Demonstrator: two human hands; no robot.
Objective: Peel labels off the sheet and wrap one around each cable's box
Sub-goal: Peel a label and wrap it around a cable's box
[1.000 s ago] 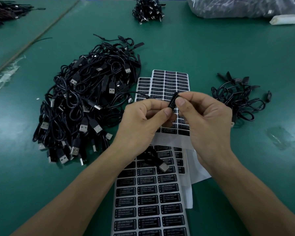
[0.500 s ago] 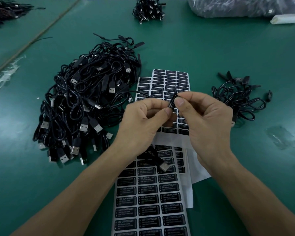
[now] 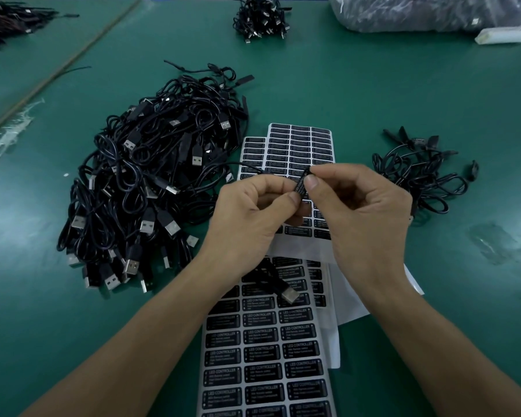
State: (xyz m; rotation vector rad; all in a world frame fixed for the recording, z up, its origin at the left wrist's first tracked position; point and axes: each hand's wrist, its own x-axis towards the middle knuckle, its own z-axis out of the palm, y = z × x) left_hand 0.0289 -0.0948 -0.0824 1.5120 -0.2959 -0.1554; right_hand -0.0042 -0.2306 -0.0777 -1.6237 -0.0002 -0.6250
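Both hands meet above the label sheets at the middle of the table. My left hand (image 3: 253,215) and my right hand (image 3: 361,212) pinch a small black cable box (image 3: 301,185) with a label on it between thumbs and forefingers. The box's cable runs left toward the big pile, and its USB plug (image 3: 288,294) hangs below my left wrist. A sheet of black labels (image 3: 268,356) lies under my forearms. A second label sheet (image 3: 298,149) lies beyond my hands.
A large heap of black USB cables (image 3: 151,188) lies left of the sheets. A smaller cable bunch (image 3: 421,173) lies to the right. At the far edge sit another bundle (image 3: 260,18), a plastic bag (image 3: 418,12) and a white block (image 3: 501,35).
Hardly anything differs; both hands stay pinched on the box at the same spot, with only slight finger shifts.
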